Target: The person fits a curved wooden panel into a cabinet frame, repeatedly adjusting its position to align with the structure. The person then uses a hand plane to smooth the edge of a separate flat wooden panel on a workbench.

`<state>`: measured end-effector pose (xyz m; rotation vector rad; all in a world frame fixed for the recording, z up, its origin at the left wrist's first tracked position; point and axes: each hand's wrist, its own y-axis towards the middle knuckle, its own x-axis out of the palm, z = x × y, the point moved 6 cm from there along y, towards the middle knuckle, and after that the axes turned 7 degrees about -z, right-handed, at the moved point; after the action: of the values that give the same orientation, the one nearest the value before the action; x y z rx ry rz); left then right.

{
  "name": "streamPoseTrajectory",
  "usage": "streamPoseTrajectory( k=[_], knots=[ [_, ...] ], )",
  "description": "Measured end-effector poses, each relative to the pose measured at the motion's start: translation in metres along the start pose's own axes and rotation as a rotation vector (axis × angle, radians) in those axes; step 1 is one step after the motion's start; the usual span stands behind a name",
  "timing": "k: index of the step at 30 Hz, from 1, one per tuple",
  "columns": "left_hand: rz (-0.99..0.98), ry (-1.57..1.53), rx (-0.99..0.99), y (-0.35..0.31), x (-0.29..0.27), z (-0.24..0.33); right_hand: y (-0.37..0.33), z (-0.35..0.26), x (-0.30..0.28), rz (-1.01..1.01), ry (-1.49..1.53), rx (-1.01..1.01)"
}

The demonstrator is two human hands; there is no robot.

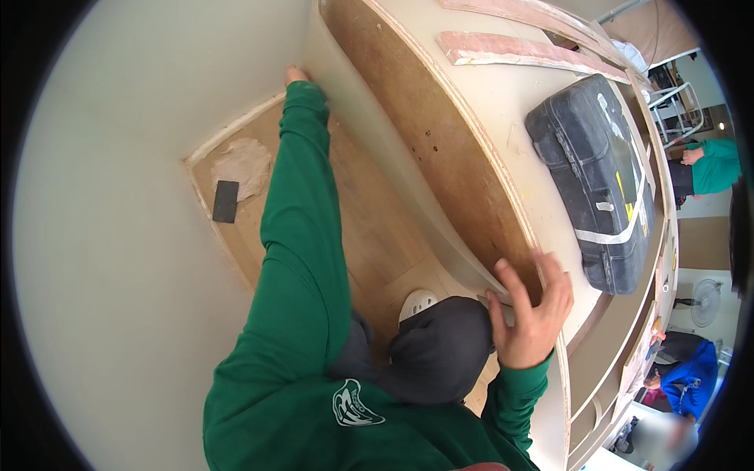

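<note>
My left arm, in a green sleeve, stretches forward to the inner corner between the pale wall and the curved white panel. Only a small part of my left hand shows there; its fingers are hidden from sight. My right hand is over the rim of the brown wooden board that curves along the panel. Its fingers are spread, and nothing is seen in them. Whether the fingertips press on the rim, I cannot tell. On the wooden floor lie a dark rectangular block and a pale, dusty patch.
A black hard case with white tape rests on the pale surface to the right. Pinkish curved strips lie beyond it. A person in green and a person in blue are farther right, near a fan.
</note>
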<state>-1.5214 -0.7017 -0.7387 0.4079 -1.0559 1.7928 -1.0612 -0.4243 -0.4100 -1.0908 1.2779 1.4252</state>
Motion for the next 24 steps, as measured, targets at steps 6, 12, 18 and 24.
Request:
streamPoseTrajectory(
  k=[6,12,18,24],
  knots=[
    [-0.134,0.267,-0.058,-0.022,-0.053,0.063,-0.002,-0.025,-0.011,-0.030,0.254,-0.177],
    [-0.064,0.543,0.299,-0.116,-0.074,0.155,0.022,-0.059,-0.056,0.303,0.301,-0.380],
    [-0.305,0.738,0.839,-0.334,-0.046,0.247,0.087,-0.091,-0.071,0.363,0.366,-0.613],
    [-0.969,1.624,0.739,-0.483,0.024,0.168,0.106,-0.131,-0.069,0.315,0.361,-0.837]
  ],
)
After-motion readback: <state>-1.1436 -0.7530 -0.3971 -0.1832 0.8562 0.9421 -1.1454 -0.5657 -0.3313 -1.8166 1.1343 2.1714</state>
